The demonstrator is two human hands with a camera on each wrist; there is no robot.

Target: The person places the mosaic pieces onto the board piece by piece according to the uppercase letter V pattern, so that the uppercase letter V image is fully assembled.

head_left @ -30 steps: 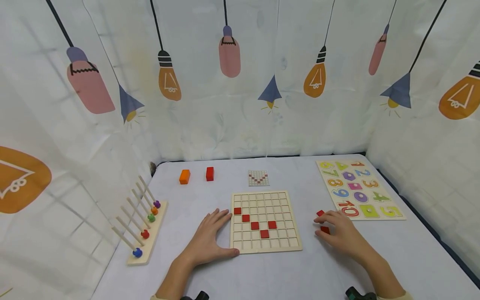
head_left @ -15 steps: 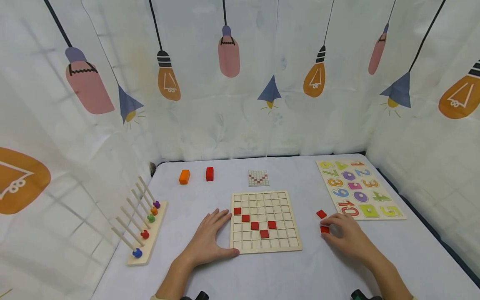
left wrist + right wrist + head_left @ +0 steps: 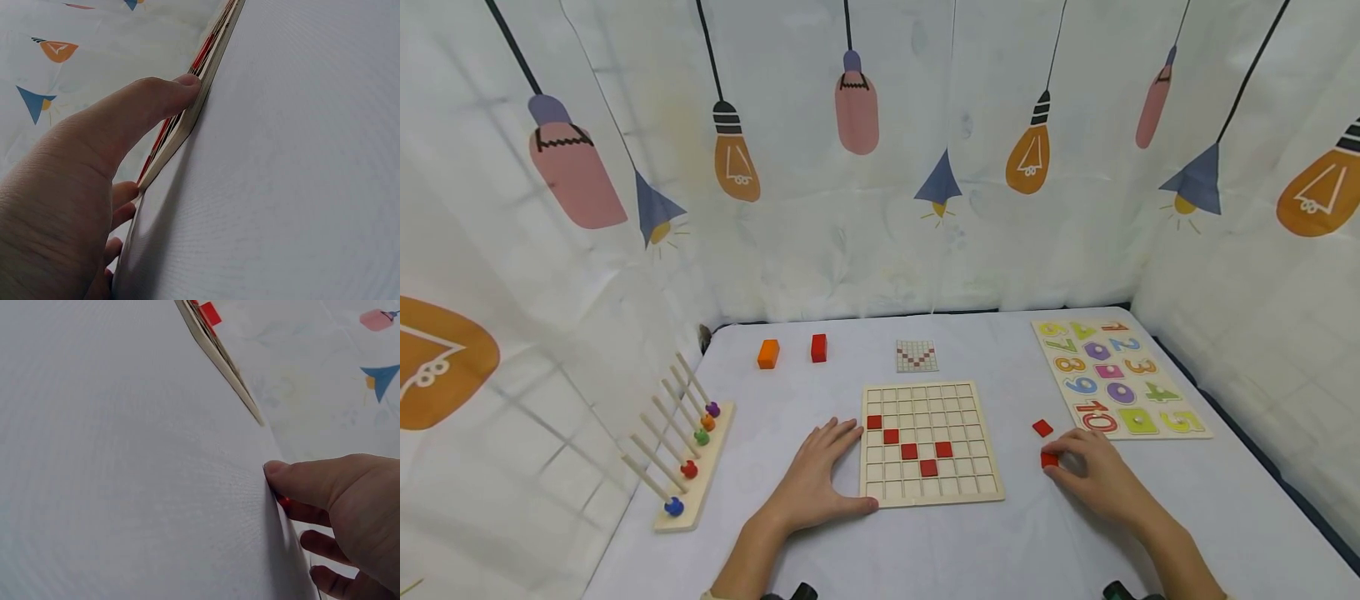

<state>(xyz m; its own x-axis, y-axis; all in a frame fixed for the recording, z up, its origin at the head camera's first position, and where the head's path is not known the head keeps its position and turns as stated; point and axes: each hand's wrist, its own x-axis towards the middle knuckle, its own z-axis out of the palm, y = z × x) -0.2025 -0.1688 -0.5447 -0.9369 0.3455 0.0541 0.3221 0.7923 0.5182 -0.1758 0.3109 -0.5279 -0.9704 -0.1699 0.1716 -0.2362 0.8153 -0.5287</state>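
Observation:
A wooden grid board [image 3: 898, 400] lies flat on the white table, with several red square tiles [image 3: 910, 451] set in its cells. My left hand [image 3: 812, 479] rests spread at the board's left side. Its thumb touches the near left corner, which the left wrist view confirms, and the fingertips reach the left edge. To the right of the board, my right hand [image 3: 1097, 471] pinches a red tile [image 3: 1048, 459] between thumb and index finger, low over the table; the fingers partly hide this tile. Just beyond it lies another loose red tile [image 3: 1042, 427].
A small pattern card [image 3: 917, 356] lies behind the board. At the back left stand an orange block [image 3: 768, 354] and a red block [image 3: 818, 348]. A wooden peg stand [image 3: 696, 492] with coloured beads is on the left, a number puzzle board [image 3: 1120, 379] at the right.
My right hand has drawn slightly back to the right, uncovering the farther tile, and its thumb and index finger have closed on the nearer one. The left hand has stayed in place.

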